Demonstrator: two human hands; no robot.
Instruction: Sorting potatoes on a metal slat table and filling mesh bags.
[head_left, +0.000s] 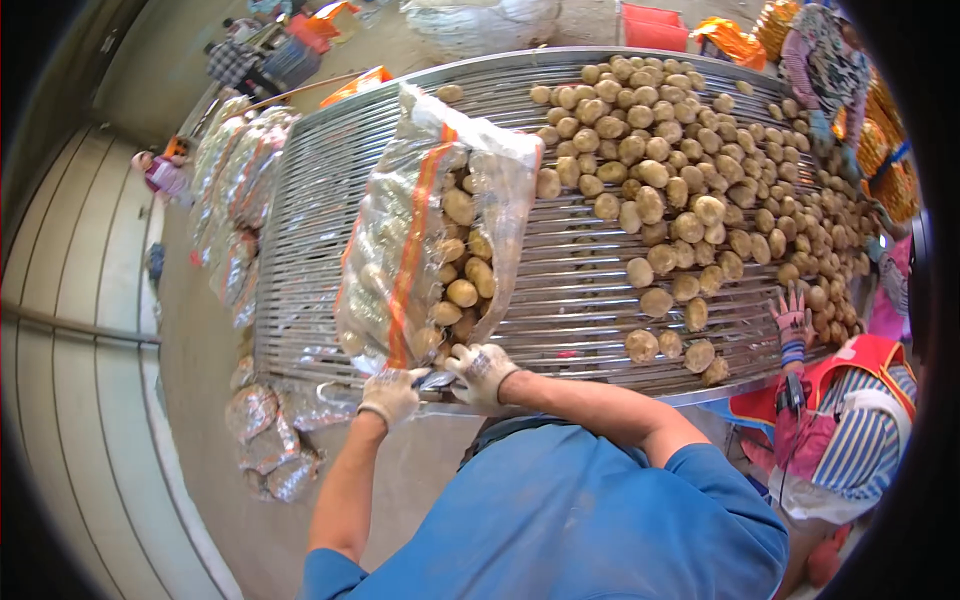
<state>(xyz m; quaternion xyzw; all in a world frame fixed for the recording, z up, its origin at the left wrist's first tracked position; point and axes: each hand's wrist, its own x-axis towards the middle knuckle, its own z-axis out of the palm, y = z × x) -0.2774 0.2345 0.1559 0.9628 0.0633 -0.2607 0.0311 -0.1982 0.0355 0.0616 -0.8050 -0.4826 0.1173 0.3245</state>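
Observation:
A clear woven plastic sack (382, 255) with orange stripes lies on the slatted metal table, slit open along its right side, with potatoes (461, 292) showing in the gap. At the sack's near end, my gloved left hand (391, 395) grips its lower edge, with a small dark object, perhaps a blade, by the fingers. My gloved right hand (480, 373) is just to the right, its fingers bent at the sack's near corner; whether they hold the plastic is unclear. Many loose potatoes (652, 172) cover the right part of the table.
The metal rim (450, 409) of the table runs in front of me. Co-workers stand at the right; one gloved hand (791, 319) reaches over the potatoes. Full sacks (247, 172) are stacked beyond the table's left end, and more sacks (270, 442) lie on the floor at the left.

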